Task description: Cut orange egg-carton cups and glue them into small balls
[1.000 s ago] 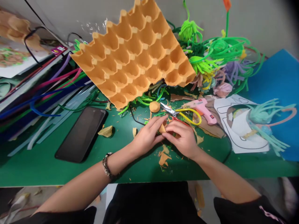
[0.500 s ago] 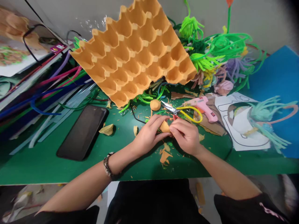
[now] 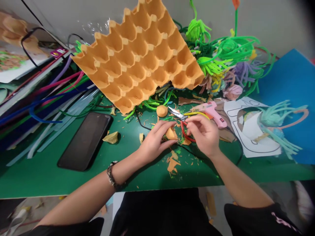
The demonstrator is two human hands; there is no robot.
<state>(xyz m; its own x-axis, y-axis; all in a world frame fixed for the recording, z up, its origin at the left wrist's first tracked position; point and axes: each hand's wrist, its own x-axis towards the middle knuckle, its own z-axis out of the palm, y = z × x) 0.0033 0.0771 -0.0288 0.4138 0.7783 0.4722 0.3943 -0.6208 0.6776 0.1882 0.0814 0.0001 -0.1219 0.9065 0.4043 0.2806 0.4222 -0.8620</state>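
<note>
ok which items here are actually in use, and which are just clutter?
In use:
left hand holding orange cup piece
right hand at the scissors

Lying about:
phone
egg tray
glue gun
pipe cleaners
orange scraps

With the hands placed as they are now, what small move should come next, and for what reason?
Probably the right hand should close its fingers through the red and yellow handles of the scissors and lift them. The hand is at the handles already, the blades lie on the green table, and the left hand holds the small orange cardboard piece beside them.
</note>
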